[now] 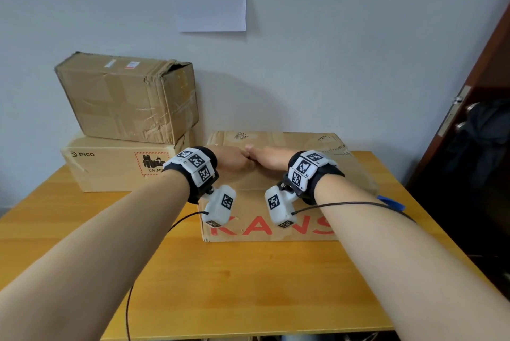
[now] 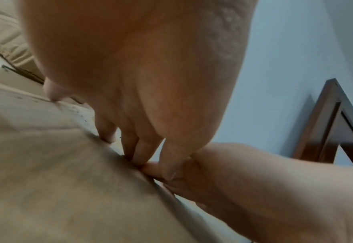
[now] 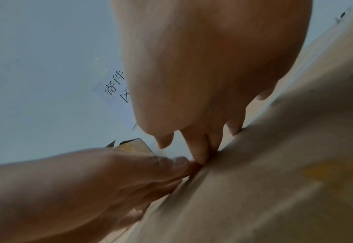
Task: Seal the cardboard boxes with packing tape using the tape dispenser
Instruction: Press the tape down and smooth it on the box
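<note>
Both hands, the left hand (image 1: 230,160) and right hand (image 1: 271,157), press flat-fingered, gripping nothing, on the box (image 1: 276,202); a blue object (image 1: 392,202) lies nearer the right.

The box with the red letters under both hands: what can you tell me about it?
The box with the red letters is brown cardboard, worn and creased, lying flat on the wooden table with its flaps down. Red capitals run along its near side, partly hidden by the wrists. The left hand and the right hand rest on its top, fingertips meeting at the middle. No tape can be made out.
</note>
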Tool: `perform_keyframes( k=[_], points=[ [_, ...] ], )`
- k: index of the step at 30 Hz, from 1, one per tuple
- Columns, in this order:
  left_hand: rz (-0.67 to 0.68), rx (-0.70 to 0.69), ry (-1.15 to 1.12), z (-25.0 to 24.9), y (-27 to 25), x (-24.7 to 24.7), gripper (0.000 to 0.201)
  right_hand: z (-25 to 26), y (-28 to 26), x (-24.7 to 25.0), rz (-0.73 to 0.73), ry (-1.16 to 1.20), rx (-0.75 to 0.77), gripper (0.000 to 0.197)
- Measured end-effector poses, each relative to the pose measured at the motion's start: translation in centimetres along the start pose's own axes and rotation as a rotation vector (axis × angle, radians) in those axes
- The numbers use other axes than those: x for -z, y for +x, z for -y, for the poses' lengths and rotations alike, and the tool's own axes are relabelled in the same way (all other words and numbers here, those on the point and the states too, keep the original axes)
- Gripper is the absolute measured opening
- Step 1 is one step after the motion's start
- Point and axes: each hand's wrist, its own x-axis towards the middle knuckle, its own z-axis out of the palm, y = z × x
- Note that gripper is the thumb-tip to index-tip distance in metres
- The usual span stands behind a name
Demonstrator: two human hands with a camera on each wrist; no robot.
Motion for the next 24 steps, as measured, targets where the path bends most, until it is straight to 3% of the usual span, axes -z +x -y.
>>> perform_keyframes(
  k=[13, 19, 24],
  points=[
    [-0.062, 0.081, 0.025, 3.8, -2.8, 0.3, 0.05, -1.8, -0.5, 0.1, -0.044, -0.045, 0.037, 0.065],
    [-0.082, 0.149, 0.013, 3.9, -1.6, -0.3, 0.033, -2.5, -0.1, -0.4, -0.052, -0.037, 0.091, 0.061],
    [-0.117, 0.216, 0.079, 1.8, -0.2, -0.8, 0.055, -2.7, 0.6, -1.1, -0.076, -0.062, 0.081, 0.067]
  ],
)
